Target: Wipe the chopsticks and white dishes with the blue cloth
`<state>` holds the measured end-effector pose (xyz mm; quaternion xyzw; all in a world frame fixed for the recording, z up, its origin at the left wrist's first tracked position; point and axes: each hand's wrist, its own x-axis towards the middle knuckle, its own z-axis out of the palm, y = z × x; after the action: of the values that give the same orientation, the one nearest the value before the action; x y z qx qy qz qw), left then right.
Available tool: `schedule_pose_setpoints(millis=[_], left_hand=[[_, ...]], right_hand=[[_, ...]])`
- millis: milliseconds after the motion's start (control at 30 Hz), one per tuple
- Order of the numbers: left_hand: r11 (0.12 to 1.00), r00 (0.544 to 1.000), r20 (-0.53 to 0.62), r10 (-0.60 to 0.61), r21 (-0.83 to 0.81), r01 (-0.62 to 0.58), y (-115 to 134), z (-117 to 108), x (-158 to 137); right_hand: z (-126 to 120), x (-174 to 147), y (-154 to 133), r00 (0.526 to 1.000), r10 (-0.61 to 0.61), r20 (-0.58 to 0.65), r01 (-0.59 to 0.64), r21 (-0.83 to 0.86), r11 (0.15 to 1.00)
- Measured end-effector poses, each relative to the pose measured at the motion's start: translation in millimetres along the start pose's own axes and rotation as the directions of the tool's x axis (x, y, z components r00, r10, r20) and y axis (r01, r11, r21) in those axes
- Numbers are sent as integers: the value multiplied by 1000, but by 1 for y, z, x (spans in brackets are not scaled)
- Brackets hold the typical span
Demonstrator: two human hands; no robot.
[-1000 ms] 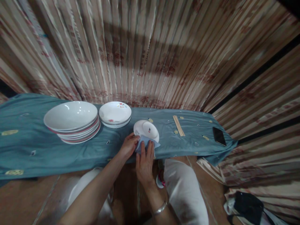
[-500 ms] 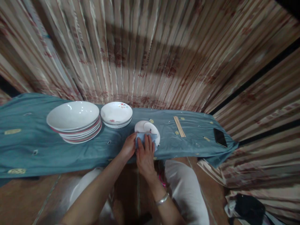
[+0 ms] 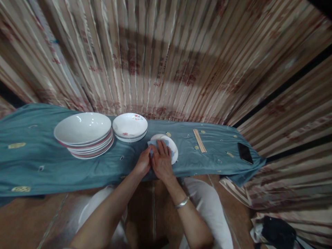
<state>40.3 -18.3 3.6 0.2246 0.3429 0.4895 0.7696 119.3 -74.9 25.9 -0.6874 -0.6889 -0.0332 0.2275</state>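
A small white dish (image 3: 175, 151) lies on the cloth-covered table in front of me. A curved line shows on it; I cannot tell whether it is a divider or a second rim. My right hand (image 3: 162, 162) presses a light blue cloth (image 3: 151, 143) onto the dish, fingers laid over the fabric. At the dish's near left side, my left hand (image 3: 143, 163) is closed, with its fingertips by the dish's edge and the cloth's corner. The two hands almost touch and cover the near part of the dish.
Left of my hands stand a tall stack of large white bowls and plates (image 3: 83, 128) and a shorter stack of flowered plates (image 3: 129, 125). Chopsticks (image 3: 199, 140) and a black phone (image 3: 245, 153) lie to the right. A pleated curtain (image 3: 155, 58) hangs behind the teal tablecloth (image 3: 77, 176).
My right hand has slid the blue cloth slightly up and left across the dish. The left hand stays by the dish's near left edge.
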Motion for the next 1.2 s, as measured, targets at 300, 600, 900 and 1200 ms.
schedule_pose_setpoints(millis=[300,600,900,1200], left_hand=[[996,996,51,-80,-24,81,2,4,-4],[986,982,94,-161,47,157,8,5,-7],[991,987,112,-113,82,104,6,3,-6],[992,987,121,-103,83,94,6,2,-8]], right_hand=[[-6,26,7,998,-53,33,53,6,999],[-14,59,18,993,-58,107,54,43,998],[-8,83,34,981,-91,172,75,95,993],[7,98,52,981,-69,181,55,82,995]])
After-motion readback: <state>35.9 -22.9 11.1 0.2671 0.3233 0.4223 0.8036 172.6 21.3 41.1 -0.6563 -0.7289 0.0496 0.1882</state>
